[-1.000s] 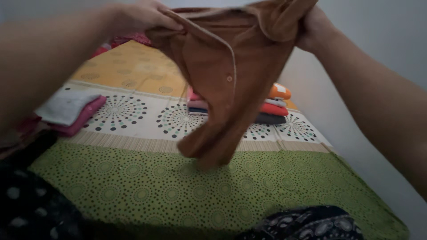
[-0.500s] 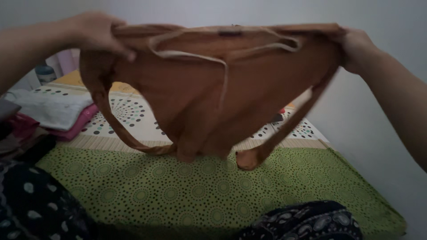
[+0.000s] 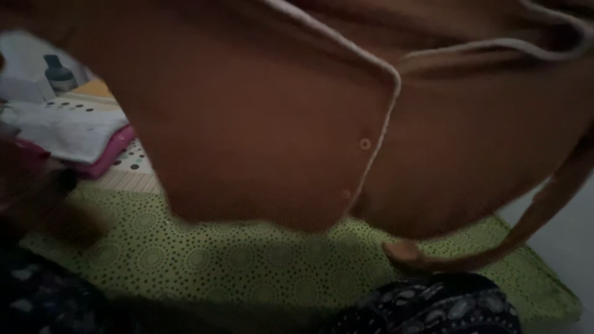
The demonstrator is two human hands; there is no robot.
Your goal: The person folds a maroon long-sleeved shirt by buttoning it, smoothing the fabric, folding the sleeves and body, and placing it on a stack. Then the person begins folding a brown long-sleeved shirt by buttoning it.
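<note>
Shirt (image 3: pixel 247 124), brown with a pale trim and small snap buttons, hangs spread out and fills most of the view above the green dotted bed (image 3: pixel 204 260). Both hands are out of sight, so I cannot tell their grip. Folded clothes (image 3: pixel 74 139) lie at the left.

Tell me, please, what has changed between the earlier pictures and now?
The brown button-front garment with pale trim has come much closer to the camera, filling the view and hiding both hands and the far folded stack. The green dotted bedsheet and the white and pink folded clothes stayed put.
</note>
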